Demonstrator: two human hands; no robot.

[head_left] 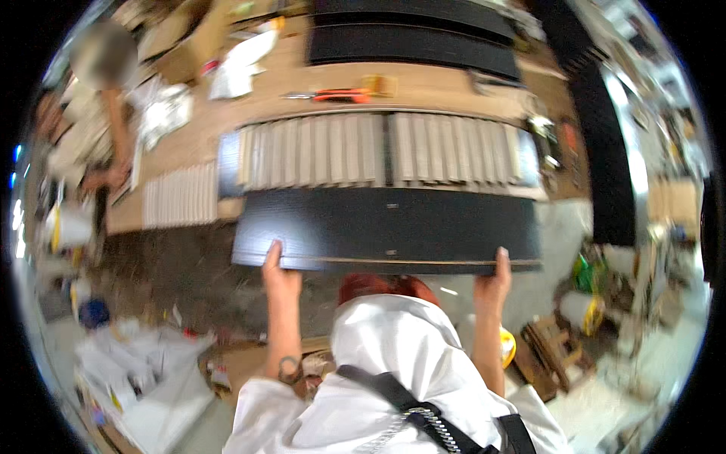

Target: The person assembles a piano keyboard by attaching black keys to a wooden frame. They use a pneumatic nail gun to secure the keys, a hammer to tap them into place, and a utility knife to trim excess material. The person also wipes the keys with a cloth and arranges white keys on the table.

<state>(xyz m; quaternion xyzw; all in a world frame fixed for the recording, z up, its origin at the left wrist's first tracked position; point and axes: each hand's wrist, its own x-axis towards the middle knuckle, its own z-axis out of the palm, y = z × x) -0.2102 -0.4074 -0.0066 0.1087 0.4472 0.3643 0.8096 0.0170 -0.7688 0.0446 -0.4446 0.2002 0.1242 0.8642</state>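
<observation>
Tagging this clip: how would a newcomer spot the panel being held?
On the tan table, find the central row of pale strips. On the wearer's side is a wide black panel, shiny toward its left end. Unlike the black boards beyond, it's held by the left hand and right hand.

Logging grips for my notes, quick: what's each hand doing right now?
Left hand: holding the black board by its near edge, thumb on top.
Right hand: holding the same board's near edge, thumb on top.
</observation>
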